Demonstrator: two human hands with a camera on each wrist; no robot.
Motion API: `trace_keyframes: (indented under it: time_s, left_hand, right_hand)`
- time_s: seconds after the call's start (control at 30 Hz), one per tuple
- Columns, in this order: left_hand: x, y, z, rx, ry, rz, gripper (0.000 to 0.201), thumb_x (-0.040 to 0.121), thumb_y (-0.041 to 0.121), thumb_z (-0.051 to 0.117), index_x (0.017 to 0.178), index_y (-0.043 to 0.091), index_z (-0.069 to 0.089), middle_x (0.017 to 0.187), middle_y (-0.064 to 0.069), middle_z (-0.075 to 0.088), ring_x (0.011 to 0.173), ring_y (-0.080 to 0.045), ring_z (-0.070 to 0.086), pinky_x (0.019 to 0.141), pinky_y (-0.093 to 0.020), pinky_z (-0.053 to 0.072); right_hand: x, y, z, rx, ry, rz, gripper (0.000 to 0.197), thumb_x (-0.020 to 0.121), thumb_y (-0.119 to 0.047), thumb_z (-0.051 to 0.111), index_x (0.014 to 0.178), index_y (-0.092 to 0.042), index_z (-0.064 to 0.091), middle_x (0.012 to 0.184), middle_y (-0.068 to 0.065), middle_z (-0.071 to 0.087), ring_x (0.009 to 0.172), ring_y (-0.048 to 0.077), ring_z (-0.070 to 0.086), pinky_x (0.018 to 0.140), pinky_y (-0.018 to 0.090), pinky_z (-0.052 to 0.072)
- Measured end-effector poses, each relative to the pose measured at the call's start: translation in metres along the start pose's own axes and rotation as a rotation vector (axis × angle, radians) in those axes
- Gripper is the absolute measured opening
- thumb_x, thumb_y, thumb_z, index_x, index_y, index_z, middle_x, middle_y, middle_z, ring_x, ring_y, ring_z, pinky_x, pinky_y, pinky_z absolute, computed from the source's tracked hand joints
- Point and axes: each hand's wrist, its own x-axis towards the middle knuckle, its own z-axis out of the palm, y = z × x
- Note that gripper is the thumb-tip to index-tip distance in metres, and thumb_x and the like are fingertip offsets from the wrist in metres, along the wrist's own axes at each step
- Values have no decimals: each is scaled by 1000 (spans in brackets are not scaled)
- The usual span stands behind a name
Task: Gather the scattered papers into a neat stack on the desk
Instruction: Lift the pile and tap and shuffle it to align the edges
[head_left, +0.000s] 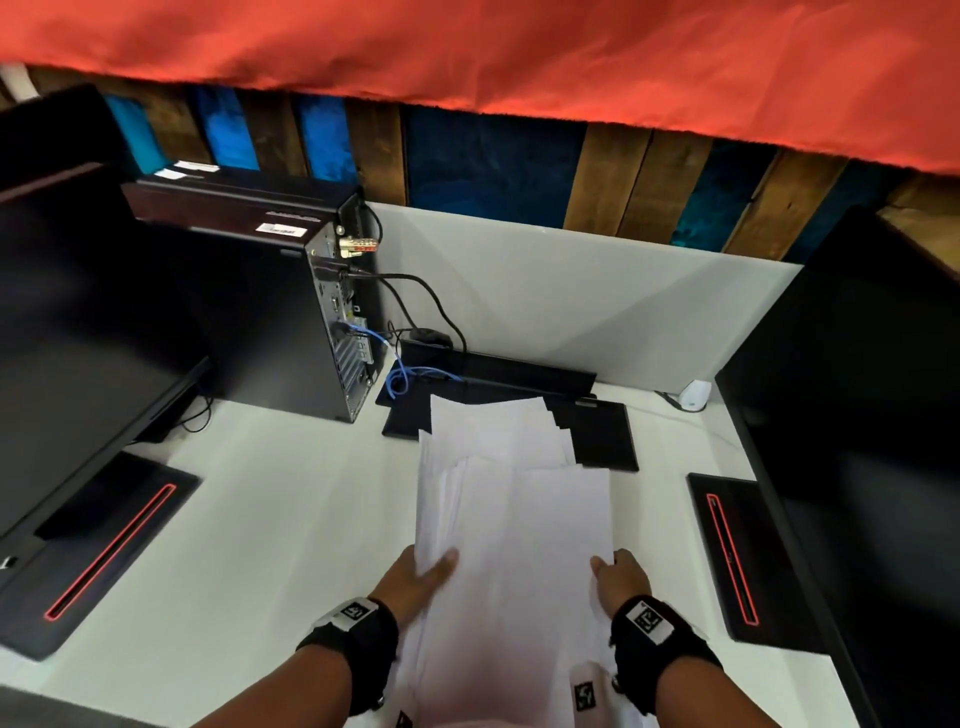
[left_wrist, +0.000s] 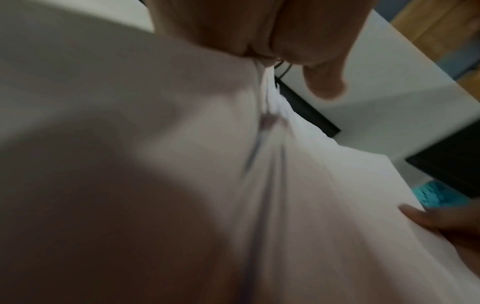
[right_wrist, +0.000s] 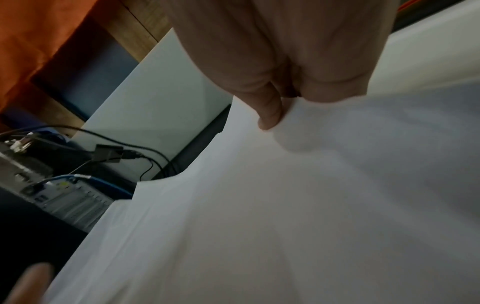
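Note:
A loose bundle of white papers (head_left: 519, 519) lies between both hands over the white desk (head_left: 291, 493), its far edges staggered and uneven. My left hand (head_left: 423, 571) grips the bundle's left side, thumb on top and the fingers hidden beneath. My right hand (head_left: 621, 571) holds the right edge the same way. In the left wrist view the papers (left_wrist: 311, 185) fill the frame below my left hand (left_wrist: 259, 30), blurred, with the right hand (left_wrist: 441, 222) at their far edge. In the right wrist view my right hand (right_wrist: 285, 61) pinches the papers (right_wrist: 285, 205).
A black computer tower (head_left: 291, 291) with cables (head_left: 426, 291) stands at the back left. Dark monitors rise at left (head_left: 78, 312) and right (head_left: 857, 415), each on a black base with a red line. Black flat pads (head_left: 597, 431) lie behind the papers. A small white device (head_left: 696, 396) sits by the partition.

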Motion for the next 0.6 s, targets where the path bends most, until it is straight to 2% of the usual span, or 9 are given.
trace_keyframes:
  time_s: [0.07, 0.17, 0.27, 0.33, 0.37, 0.43, 0.5, 0.53, 0.6]
  left_hand:
    - [-3, -1, 6, 10, -30, 62, 77, 54, 44, 83, 120, 23, 48, 119, -1, 63, 110, -17, 61, 93, -28, 46]
    - [-10, 8, 8, -13, -8, 157, 62, 60, 14, 71, 114, 30, 47, 112, 0, 64, 107, -21, 60, 97, -31, 45]
    - [-23, 28, 2, -140, -12, 213, 50, 61, 11, 67, 106, 29, 56, 98, 7, 69, 93, -16, 66, 87, -29, 51]
    - [-32, 45, -4, -216, -24, 258, 42, 62, 11, 68, 102, 23, 63, 90, 3, 75, 89, -22, 70, 82, -30, 54]
    - [-37, 55, -7, -242, -18, 292, 38, 63, 11, 69, 99, 21, 65, 86, 1, 77, 86, -23, 71, 79, -31, 56]
    - [-47, 79, -15, -287, 30, 350, 31, 64, 13, 73, 95, 14, 69, 81, 0, 78, 82, -25, 72, 75, -33, 59]
    - [-58, 104, -22, -347, 89, 419, 23, 70, 9, 77, 91, 11, 70, 76, 1, 77, 79, -21, 74, 70, -29, 60]
    - [-64, 116, -25, -376, 109, 459, 17, 75, 5, 75, 90, 12, 69, 72, 5, 77, 74, -13, 74, 65, -23, 59]
    - [-72, 135, -30, -421, 149, 533, 15, 82, 2, 68, 87, 15, 67, 66, 14, 75, 65, 0, 71, 57, -12, 54]
  right_hand:
    - [-5, 0, 6, 6, -23, -2, 48, 98, -14, 42, 140, 6, 30, 148, 22, 35, 134, 33, 38, 108, 31, 29]
    - [-11, 5, 9, 74, -44, -38, 51, 94, -19, 52, 137, 4, 35, 140, 22, 45, 127, 33, 46, 105, 33, 35]
    - [-17, 9, -1, 341, -140, -76, 68, 69, -29, 82, 124, -3, 52, 119, 12, 64, 109, 30, 61, 101, 40, 46]
    - [-20, 5, -12, 571, -279, -98, 80, 48, -28, 92, 117, -5, 59, 107, 14, 71, 98, 33, 68, 96, 47, 49]
    - [-25, -2, -19, 651, -336, -121, 83, 45, -26, 94, 117, -4, 59, 106, 17, 71, 96, 35, 69, 95, 49, 50]
    - [-42, -27, -34, 708, -330, -220, 70, 55, -20, 90, 114, 3, 60, 101, 22, 72, 84, 29, 73, 82, 40, 58]
    - [-64, -59, -51, 714, -196, -352, 25, 75, -6, 74, 95, 4, 63, 78, 14, 71, 57, 15, 70, 57, 20, 56]
    - [-78, -75, -59, 710, -135, -423, 11, 79, -4, 70, 87, 0, 64, 69, 7, 70, 51, 11, 68, 54, 17, 52]
    - [-93, -95, -68, 725, -82, -551, 9, 80, -9, 70, 86, -1, 68, 65, 1, 73, 58, 10, 70, 59, 18, 52]
